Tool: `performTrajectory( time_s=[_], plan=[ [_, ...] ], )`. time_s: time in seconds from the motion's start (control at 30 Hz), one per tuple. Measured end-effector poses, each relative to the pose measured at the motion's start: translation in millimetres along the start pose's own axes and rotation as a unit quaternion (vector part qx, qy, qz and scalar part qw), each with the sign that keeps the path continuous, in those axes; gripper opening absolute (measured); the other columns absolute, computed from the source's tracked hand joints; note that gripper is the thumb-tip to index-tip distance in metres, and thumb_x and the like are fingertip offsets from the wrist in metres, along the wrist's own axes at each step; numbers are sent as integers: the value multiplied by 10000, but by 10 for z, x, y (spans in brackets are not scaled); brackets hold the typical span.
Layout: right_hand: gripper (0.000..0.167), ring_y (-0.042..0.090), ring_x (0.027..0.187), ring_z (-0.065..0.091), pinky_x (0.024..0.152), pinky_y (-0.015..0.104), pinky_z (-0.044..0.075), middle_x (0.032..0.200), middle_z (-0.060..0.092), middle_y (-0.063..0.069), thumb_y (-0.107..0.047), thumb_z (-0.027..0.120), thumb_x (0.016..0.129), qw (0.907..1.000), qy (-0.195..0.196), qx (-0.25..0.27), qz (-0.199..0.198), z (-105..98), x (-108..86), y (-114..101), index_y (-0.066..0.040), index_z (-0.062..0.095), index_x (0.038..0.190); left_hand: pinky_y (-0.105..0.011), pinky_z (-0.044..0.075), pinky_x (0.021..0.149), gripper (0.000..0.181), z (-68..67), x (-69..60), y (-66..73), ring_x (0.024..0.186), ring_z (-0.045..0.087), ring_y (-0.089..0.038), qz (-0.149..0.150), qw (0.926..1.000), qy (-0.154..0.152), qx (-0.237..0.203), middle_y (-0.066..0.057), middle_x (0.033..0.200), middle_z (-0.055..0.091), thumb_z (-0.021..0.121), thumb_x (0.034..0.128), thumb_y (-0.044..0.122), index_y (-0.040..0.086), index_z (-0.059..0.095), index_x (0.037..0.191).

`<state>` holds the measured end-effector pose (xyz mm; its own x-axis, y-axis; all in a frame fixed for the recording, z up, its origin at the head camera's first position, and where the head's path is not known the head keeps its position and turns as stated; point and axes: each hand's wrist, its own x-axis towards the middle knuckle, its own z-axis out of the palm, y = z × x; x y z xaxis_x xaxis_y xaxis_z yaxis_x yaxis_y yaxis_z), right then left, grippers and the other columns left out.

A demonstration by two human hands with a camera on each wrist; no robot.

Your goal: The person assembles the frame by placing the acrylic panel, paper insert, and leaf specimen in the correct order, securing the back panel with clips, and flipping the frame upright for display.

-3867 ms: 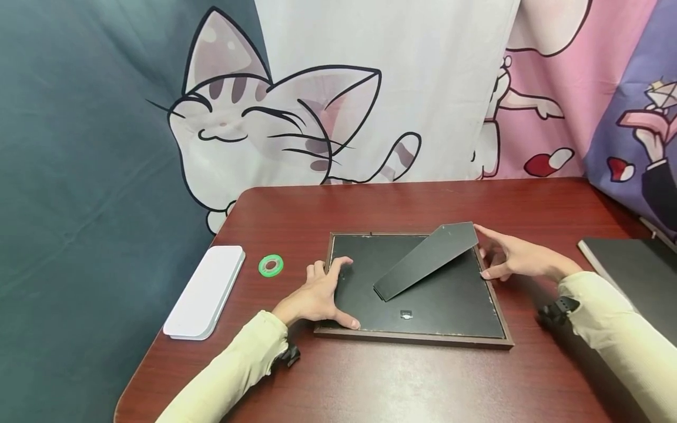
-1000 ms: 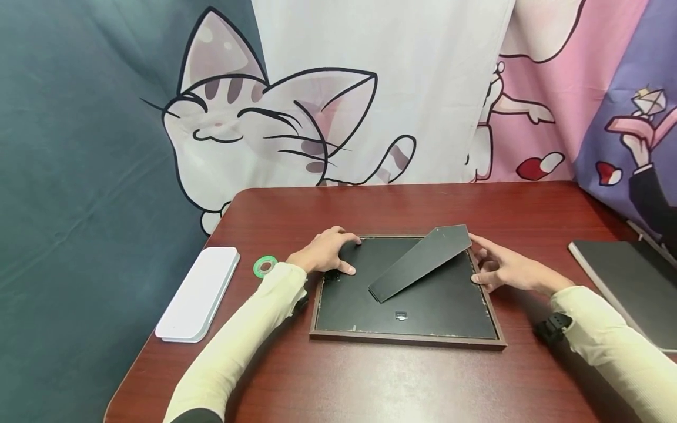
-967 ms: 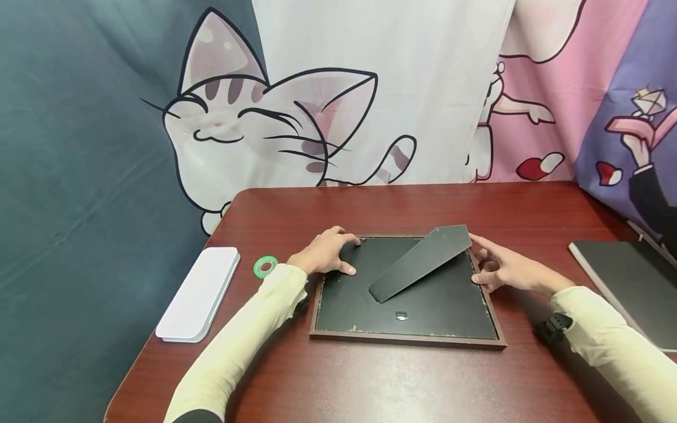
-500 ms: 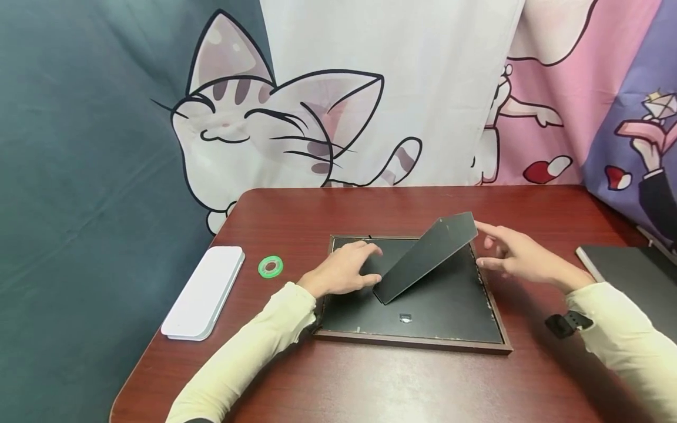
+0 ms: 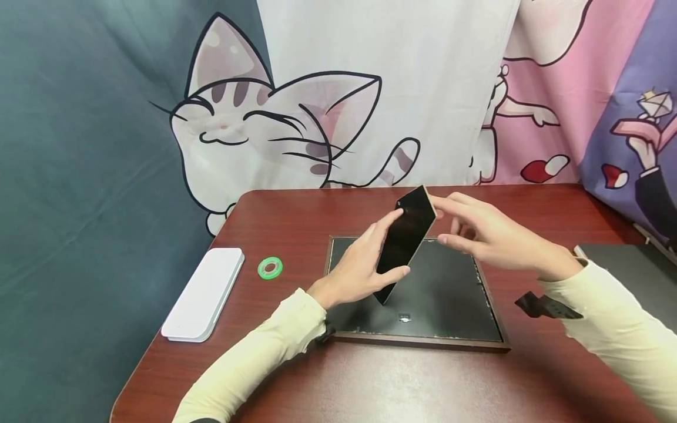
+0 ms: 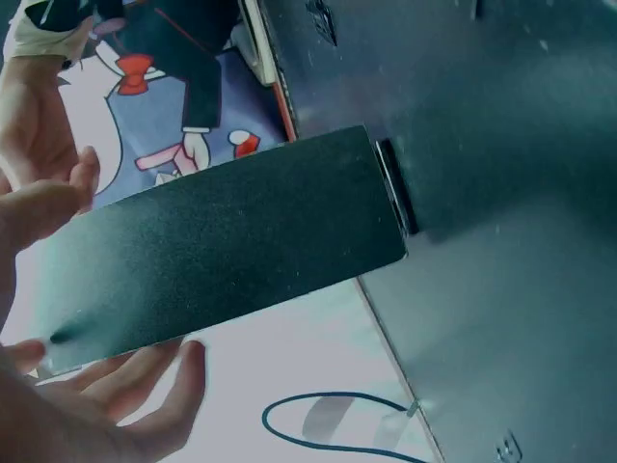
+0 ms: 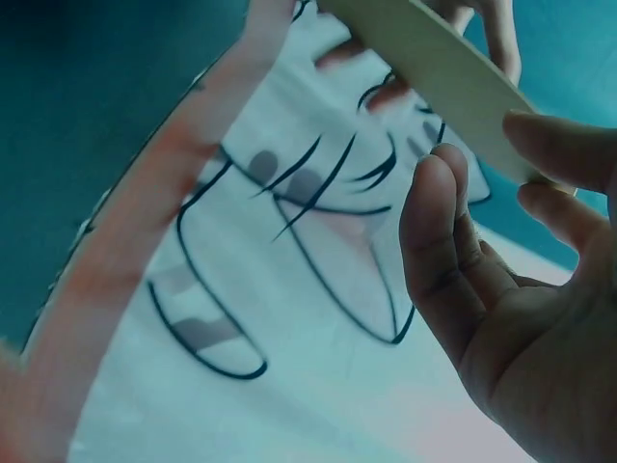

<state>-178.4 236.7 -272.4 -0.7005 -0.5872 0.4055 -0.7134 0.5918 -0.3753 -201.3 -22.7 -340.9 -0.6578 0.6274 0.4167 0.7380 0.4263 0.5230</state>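
A brown-rimmed picture frame (image 5: 444,294) lies with its black back upward on the table. Its black easel stand (image 5: 404,235) is raised steeply from a hinge near the middle of the back. My left hand (image 5: 359,264) is at the stand's left side, fingers mostly straight. The index fingertip touches the stand near its top, and the thumb extends across its lower part. My right hand (image 5: 492,235) touches the stand's upper edge with extended fingertips, its thumb apart from it. In the left wrist view the stand (image 6: 231,241) spans between the hands; its hinge shows at the back panel.
A white flat case (image 5: 205,294) sits at the table's left edge, with a green ring-shaped roll (image 5: 270,268) beside it. A dark flat board or book (image 5: 634,276) lies at the right, partly behind the right arm. A cartoon-printed curtain (image 5: 433,100) hangs behind the table (image 5: 412,388).
The easel stand has swung up from lying low toward the upper right to nearly upright. My left hand moved from the frame's left edge onto the stand; the right hand rose leftward with it.
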Motion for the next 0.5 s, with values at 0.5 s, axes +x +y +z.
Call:
performTrajectory(
  time_s=[0.5],
  plan=[
    [531, 0, 720, 594, 660, 236, 542, 1056, 604, -10, -52, 724, 898, 9975, -679, -131, 136, 30, 92, 141, -135, 580, 1402, -328, 592, 775, 873, 63, 76, 141, 976, 676, -166, 328, 9895, 1115, 864, -115, 1387, 445, 755, 846, 281, 325, 262, 1565]
  ],
)
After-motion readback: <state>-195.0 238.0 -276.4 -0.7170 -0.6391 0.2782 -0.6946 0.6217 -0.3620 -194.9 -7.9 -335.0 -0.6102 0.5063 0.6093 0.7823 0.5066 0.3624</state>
